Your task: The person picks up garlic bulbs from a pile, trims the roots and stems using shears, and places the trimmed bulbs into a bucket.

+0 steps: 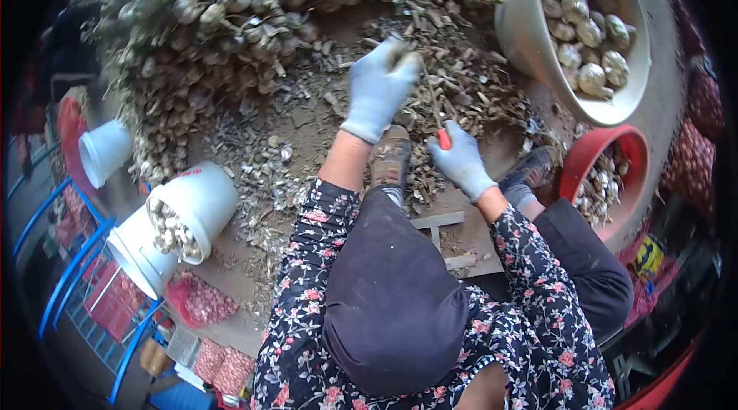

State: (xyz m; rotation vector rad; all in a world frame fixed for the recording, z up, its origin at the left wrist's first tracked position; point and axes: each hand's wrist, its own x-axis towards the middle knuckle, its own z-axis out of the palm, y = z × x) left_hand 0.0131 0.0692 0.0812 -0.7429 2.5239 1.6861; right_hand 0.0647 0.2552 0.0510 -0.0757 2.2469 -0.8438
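Note:
My left hand (380, 88), in a pale glove, is held over the litter of cut garlic stems. Its fingertips are smeared by motion, so whether they hold anything does not show. My right hand (463, 161), gloved too, is closed around the red handle of a knife (443, 139). The thin blade points up and away, close to the left hand's thumb. A large heap of garlic bulbs (192, 64) with dry stalks lies ahead and to the left. Cut stems and dry skins (461, 79) cover the ground under both hands.
At upper right a big cream bucket (511, 33) holds garlic bulbs; below it stands a red tub (642, 148) with smaller ones. A tipped white bucket (204, 202) of garlic lies left, near a blue metal frame (73, 271). Red net sacks (696, 164) line the right edge.

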